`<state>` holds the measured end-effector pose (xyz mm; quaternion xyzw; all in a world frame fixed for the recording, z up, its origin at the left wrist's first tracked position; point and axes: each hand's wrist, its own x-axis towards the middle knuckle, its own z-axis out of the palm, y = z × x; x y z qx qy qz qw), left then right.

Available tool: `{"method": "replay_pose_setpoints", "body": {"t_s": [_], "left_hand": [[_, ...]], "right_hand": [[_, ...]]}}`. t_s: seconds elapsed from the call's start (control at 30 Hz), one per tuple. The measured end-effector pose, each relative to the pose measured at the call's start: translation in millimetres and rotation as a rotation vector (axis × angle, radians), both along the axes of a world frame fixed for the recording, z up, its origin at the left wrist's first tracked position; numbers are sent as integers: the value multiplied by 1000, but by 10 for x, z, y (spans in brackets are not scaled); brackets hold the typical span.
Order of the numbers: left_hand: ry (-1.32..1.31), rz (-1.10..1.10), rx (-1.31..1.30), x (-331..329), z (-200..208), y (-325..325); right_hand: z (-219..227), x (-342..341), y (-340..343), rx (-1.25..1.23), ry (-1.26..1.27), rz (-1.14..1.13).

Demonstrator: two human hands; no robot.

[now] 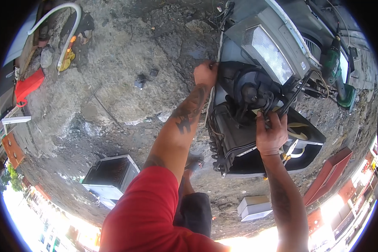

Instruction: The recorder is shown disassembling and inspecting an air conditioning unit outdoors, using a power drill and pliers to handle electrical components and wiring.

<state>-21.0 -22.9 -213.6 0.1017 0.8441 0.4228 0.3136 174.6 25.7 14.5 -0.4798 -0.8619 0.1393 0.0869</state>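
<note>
Left hand (205, 74) lies left of the black unit (253, 90); right hand (272, 133), apart and nearer, seemingly touches its lower side; grips unclear.

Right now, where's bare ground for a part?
Free: rough ground between white hose and grey unit, beyond small dark blocks; also between red object and dark-faced box. Crowded: around right hand, amid black parts.

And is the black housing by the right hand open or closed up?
Open: the black housing shows its hollow inside near the right hand, with a white curved piece visible there.
</note>
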Motion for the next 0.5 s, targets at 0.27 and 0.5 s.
{"method": "replay_pose_setpoints", "body": {"t_s": [0.27, 0.5], "left_hand": [[61, -256, -241, -177, -105, 416], [171, -119, -322, -137, -49, 374]], "right_hand": [[-2, 43, -21, 25, 23, 42], [3, 18, -70, -35, -8, 1]]}}
